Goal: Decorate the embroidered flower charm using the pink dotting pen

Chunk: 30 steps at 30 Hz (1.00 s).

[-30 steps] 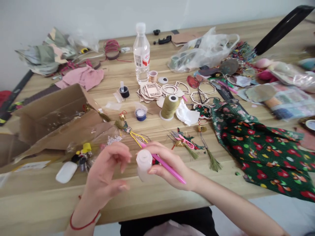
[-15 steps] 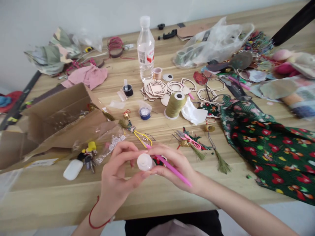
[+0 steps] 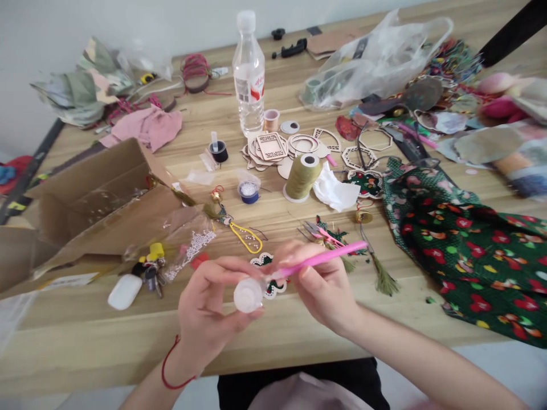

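1. Over the near part of the wooden table (image 3: 98, 347), two bare hands come close together; one thin red cord bracelet (image 3: 171, 370) rings the left wrist.
2. The left hand (image 3: 205, 307) grasps one small bottle (image 3: 248, 295), translucent, whitish and smooth, its round end facing up.
3. The right hand (image 3: 322, 285) pinches one slim pink rod (image 3: 327, 257), smooth and straight, slanting so its pale end is at the bottle; I cannot tell whether they touch.
4. Two pale-edged, scalloped pieces with dark green fillings: one piece (image 3: 276, 289) lies partly hidden below the hands, the other (image 3: 365, 183) beside the patterned cloth.
5. One yellow cord loop (image 3: 248, 238), slender and drop-shaped, lies beyond the hands.
6. One tapering cone of olive thread (image 3: 303, 177) stands against one crumpled white tissue (image 3: 337, 189).
7. One clear plastic water bottle (image 3: 249, 80) stands upright.
8. One soft, folded green cloth (image 3: 465, 267), red-flowered; one open cardboard box (image 3: 115, 222), creased and angular.
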{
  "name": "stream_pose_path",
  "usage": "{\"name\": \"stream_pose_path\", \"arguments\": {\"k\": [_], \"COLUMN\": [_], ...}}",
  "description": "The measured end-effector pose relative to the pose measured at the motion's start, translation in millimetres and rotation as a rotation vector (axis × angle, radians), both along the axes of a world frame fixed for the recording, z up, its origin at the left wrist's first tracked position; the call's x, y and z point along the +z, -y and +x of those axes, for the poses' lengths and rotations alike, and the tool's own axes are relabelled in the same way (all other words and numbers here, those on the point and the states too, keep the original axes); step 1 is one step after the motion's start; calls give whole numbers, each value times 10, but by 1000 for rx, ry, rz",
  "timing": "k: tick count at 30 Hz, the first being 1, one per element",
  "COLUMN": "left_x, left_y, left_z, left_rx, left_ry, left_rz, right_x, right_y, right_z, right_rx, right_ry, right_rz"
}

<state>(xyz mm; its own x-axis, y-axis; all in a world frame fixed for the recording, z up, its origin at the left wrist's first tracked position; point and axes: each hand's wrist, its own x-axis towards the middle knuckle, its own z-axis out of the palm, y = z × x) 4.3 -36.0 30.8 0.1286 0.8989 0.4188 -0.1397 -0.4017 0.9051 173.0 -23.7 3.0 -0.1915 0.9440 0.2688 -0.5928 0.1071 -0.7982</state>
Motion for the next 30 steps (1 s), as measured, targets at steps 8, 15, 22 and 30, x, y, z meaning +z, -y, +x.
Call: {"name": "stream_pose_path", "arguments": {"k": [8,15,22,30], "left_x": [-11,41,13,9], "left_y": [13,9,4,39], "left_z": [-8,-5,7,28], "left_rx": [26,163,169,208], "left_ry": [-23,-151,-133,-154], "left_rz": [87,196,224,183], "right_x": [107,116,130,137], "right_y": [115,133,142,139], "right_z": [-29,-52,-53,-63], "right_rx": [-19,-22,-22,-30], "right_ry": [-60,-50,-18,-43], "right_rz": [49,60,89,90]}}
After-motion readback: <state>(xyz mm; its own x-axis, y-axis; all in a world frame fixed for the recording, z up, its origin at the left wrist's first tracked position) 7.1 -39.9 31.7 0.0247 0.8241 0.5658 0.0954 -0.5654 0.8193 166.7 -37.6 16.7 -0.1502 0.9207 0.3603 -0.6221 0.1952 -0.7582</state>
